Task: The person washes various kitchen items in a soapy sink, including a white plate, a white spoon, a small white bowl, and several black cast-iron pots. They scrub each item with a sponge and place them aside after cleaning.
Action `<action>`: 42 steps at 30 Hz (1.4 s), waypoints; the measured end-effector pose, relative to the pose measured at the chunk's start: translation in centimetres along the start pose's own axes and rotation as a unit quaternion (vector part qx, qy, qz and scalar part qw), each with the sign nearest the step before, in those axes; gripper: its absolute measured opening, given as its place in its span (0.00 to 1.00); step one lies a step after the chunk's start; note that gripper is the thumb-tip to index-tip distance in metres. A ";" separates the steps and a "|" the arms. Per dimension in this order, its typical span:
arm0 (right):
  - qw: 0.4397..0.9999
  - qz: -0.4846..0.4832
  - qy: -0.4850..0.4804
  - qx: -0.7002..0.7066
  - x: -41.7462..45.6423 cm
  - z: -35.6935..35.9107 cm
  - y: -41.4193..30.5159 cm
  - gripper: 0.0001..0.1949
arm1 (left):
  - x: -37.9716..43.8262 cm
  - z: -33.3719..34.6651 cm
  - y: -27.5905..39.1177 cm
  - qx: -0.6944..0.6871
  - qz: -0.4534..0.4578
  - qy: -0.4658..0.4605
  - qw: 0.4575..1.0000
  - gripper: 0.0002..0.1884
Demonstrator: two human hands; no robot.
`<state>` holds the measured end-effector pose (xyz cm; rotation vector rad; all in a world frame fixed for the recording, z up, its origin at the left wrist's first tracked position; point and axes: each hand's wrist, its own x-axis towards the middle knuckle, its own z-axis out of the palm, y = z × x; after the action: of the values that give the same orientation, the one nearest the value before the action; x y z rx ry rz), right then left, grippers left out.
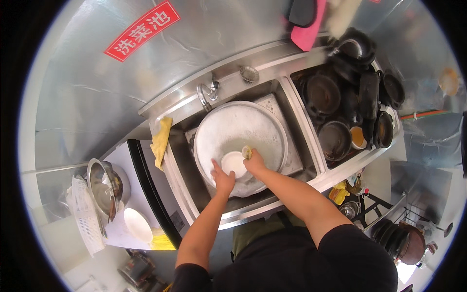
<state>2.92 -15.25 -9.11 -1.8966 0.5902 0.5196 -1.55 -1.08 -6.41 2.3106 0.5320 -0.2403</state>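
A large round metal basin (239,109) of cloudy, foamy water stands in the left sink compartment. Low in the basin, towards me, is a small white bowl (233,162). At the bowl's left side, my left hand (223,181) has its fingers spread, with the thumb near the rim; whether it touches is unclear. My right hand (255,164) grips a pale yellowish sponge or cloth (247,152) at the bowl's right edge, its fingers partly hidden.
A curved faucet (204,96) reaches over the basin's back-left rim. Dark stone-like pots (323,95) crowd the right compartment. A yellow cloth (161,142) drapes over the sink's left edge. Farther left, a white bowl (138,225) and a steel pot (122,182) stand on a white surface.
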 end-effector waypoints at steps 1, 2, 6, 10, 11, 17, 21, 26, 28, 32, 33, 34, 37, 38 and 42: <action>0.999 -0.006 -0.006 -0.049 0.6 -0.4 0.1 0.23 | 0.0 -0.2 0.2 0.092 0.084 -0.004 0.992 0.20; 0.997 0.009 -0.042 -0.061 1.6 -0.9 0.0 0.22 | 0.6 -1.3 0.0 0.128 0.160 -0.079 0.976 0.18; 0.984 0.079 -0.122 0.107 5.2 -2.2 0.1 0.19 | 1.2 -3.4 2.3 0.155 0.265 -0.231 0.923 0.14; 0.996 0.045 0.005 0.083 4.9 -2.0 -0.2 0.20 | 1.7 -2.0 2.4 0.030 0.105 -0.233 0.966 0.13; 0.998 0.002 -0.019 0.055 3.9 -1.8 -0.6 0.20 | 2.0 -1.6 2.4 -0.004 0.059 -0.247 0.967 0.12; 0.940 -0.316 -0.012 -0.127 -5.4 -0.4 -0.6 0.23 | 1.5 -0.2 2.3 -0.336 -0.139 -0.210 0.908 0.08; 0.936 -0.319 -0.035 -0.144 -5.3 -1.0 -2.9 0.21 | 0.3 -0.3 1.4 -0.322 -0.139 -0.246 0.904 0.10; 0.984 -0.014 -0.179 -0.009 5.5 -1.5 -0.9 0.17 | -1.6 -0.4 2.1 -0.359 -0.096 -0.313 0.874 0.11; 0.954 0.142 -0.218 0.147 6.7 -2.2 -0.4 0.17 | -2.2 -1.9 4.8 -0.426 -0.086 -0.289 0.853 0.08; 0.957 0.147 -0.174 0.179 4.3 -1.8 -2.8 0.16 | -1.8 -1.2 4.1 -0.387 -0.069 -0.264 0.881 0.12; 0.979 0.071 -0.141 0.129 2.8 -1.7 -4.0 0.16 | -1.4 -0.2 3.3 -0.359 -0.061 -0.259 0.895 0.12; 0.992 -0.028 -0.105 0.057 2.1 -1.3 -3.9 0.16 | -1.0 0.5 3.0 -0.329 -0.052 -0.255 0.908 0.11; 0.955 -0.271 -0.027 -0.117 -1.1 -0.8 -3.5 0.16 | -0.2 1.4 2.9 -0.395 -0.083 -0.195 0.894 0.10; 0.936 -0.319 -0.023 -0.146 -2.7 -1.0 -3.6 0.16 | -0.2 1.1 3.1 -0.409 -0.118 -0.180 0.887 0.10; 0.879 -0.422 -0.048 -0.218 -4.0 -1.0 -3.6 0.16 | 0.4 0.0 2.3 -0.418 -0.209 -0.189 0.863 0.11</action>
<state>2.06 -14.28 -3.74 -2.2932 -0.4830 0.1608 -0.14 -2.45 -5.08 1.2433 0.7460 -0.5355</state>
